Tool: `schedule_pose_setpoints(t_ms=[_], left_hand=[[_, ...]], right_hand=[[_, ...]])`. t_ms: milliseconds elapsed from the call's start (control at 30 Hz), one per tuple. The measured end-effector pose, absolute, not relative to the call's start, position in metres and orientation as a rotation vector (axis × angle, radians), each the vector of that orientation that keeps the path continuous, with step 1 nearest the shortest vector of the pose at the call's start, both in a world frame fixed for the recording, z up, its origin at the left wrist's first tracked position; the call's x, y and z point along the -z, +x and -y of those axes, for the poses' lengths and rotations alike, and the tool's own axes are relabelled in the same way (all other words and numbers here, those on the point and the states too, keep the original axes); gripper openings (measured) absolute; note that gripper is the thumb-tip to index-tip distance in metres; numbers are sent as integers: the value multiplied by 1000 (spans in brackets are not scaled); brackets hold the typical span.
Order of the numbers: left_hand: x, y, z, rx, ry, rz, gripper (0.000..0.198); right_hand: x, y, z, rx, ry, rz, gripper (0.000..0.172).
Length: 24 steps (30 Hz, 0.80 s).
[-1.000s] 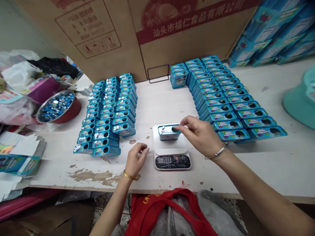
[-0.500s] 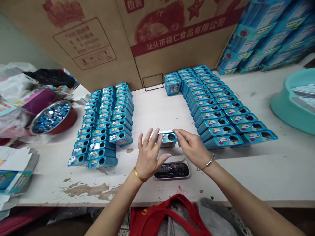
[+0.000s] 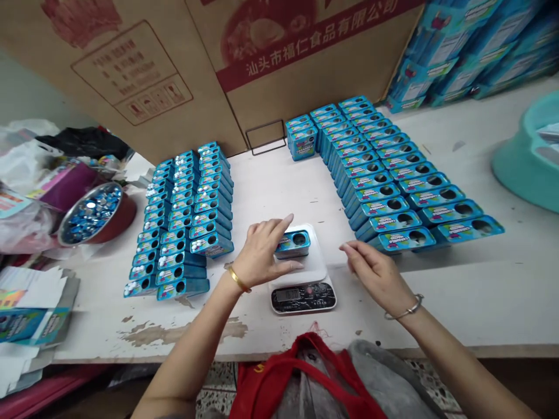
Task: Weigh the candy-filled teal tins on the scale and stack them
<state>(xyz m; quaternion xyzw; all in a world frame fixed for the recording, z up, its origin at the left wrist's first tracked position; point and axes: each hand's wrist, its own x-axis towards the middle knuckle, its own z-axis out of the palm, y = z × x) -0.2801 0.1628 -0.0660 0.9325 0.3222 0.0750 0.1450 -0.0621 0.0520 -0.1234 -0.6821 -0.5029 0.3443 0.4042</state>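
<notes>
A blue tin with a round hole in its top (image 3: 292, 244) stands on the white kitchen scale (image 3: 312, 270). My left hand (image 3: 259, 250) is at the tin's left end, thumb in front and fingers behind, spread apart. It hides part of the tin's top; whether it touches the tin I cannot tell. My right hand (image 3: 375, 270) hovers over the table to the right of the scale. Its thumb and forefinger are pinched together; what they hold, if anything, is hidden. Digits show on the scale's display (image 3: 289, 295), too blurred to read surely.
Rows of blue tins, some topped with white balls, stand at left (image 3: 212, 243) and right (image 3: 406, 238). A bowl of blue wrapped sweets (image 3: 124, 218) is far left, a turquoise basin (image 3: 519, 169) far right. A large carton (image 3: 205, 64) and stacked blue packs (image 3: 437, 75) line the back.
My right hand has drawn back from the tin to the right. My left hand has shifted slightly left and lower. White balls seen on the tin's top are no longer visible.
</notes>
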Motion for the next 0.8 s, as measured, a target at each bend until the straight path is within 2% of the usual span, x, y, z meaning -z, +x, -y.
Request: schedule_pose_setpoints(t_ms=[133,200,367,567,700,800], left_hand=[[65,-267,-186,-85,2695,-807,40],[68,-253,-208,-201,2725,-855,33],[87,-197,-295,-389,2841,-1028,33],[111,-141,-382,-330,2946,-1266,35],[118,-123,-402,-361,2965,-1296,40],[114,-129,-387,-454,2949,-1313,49]], right_hand=[[162,-50,-23,-752,-1891,1336,31],[179,-54,-15,-628,-1916,1407,31],[195,-67,-16,-201,-1896,1586,30],[190,-67,-26,-35,-1812,1612,30],[191,-66,-30,50,-1805,1642,33],[193,-66,-27,41,-1826,1662,33]])
